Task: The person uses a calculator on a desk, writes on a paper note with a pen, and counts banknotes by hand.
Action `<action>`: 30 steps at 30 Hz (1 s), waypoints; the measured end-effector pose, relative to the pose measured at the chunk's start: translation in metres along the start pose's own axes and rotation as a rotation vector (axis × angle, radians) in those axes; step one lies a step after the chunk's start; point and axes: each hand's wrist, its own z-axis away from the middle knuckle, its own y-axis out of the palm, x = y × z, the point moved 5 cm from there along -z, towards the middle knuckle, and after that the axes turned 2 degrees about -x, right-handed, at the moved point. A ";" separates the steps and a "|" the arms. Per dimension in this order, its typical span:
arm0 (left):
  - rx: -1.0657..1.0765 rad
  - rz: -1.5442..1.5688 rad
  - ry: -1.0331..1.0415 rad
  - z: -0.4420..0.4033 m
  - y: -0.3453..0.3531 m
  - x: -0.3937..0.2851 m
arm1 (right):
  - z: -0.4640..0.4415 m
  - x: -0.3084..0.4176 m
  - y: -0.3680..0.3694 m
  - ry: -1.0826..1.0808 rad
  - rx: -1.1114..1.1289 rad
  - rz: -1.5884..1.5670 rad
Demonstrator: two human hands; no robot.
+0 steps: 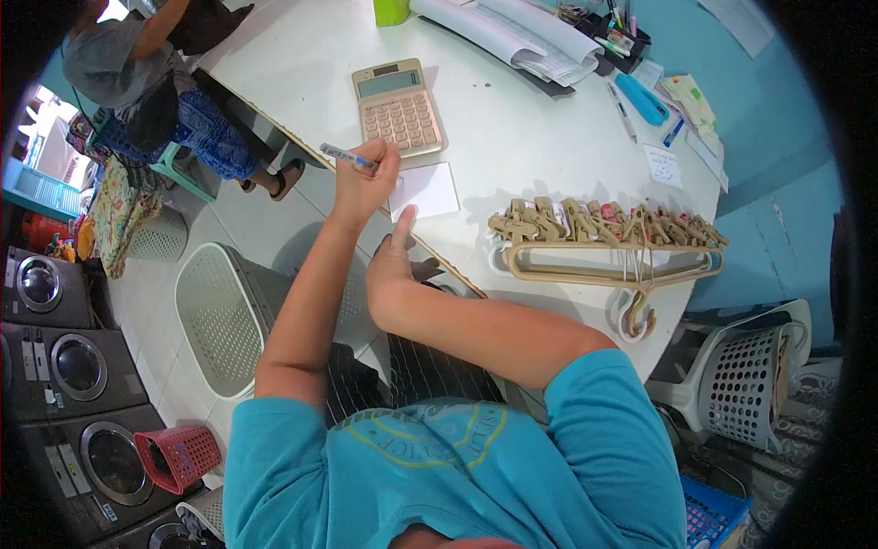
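My left hand (368, 179) is closed round a pen (347, 157) with a clear, bluish barrel. The pen slants over the left edge of a small white sheet of paper (428, 188), and its writing tip is hidden by my fingers. My right hand (393, 261) lies at the table edge, its thumb pressed on the paper's near corner. Its other fingers are in shadow below the edge, only partly visible. Just beyond the paper, a gold-coloured calculator (397, 108) lies on the white table (512, 137).
Beige hangers with clips (613, 247) lie at right. Farther back are rolled papers (512, 41), a blue stapler (642, 99) and a pen holder (626, 44). Another person (137, 78) is at upper left. Laundry baskets (219, 320) and front-loading machines (80, 366) stand at left.
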 end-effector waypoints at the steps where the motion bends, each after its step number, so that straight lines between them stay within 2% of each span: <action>1: 0.000 -0.028 0.045 0.000 -0.001 -0.003 | -0.002 0.001 0.001 -0.002 -0.013 0.003; 2: 0.002 -0.057 0.091 0.000 -0.001 -0.005 | -0.003 0.001 0.002 -0.003 -0.027 0.006; 15: 0.028 -0.046 0.077 0.000 0.000 0.000 | -0.003 0.001 0.001 0.006 -0.030 0.004; 18: -0.048 -0.093 0.110 0.002 -0.005 0.008 | -0.003 0.000 0.001 0.004 -0.033 0.005; 20: -0.064 0.055 0.053 0.008 -0.004 0.007 | -0.003 0.000 0.002 -0.004 -0.001 0.020; 23: -0.059 -0.051 0.122 0.005 -0.005 0.006 | -0.007 0.002 0.003 -0.014 0.014 0.015; 30: -0.034 0.005 0.114 0.005 -0.005 -0.002 | -0.001 -0.001 -0.001 -0.026 -0.005 -0.004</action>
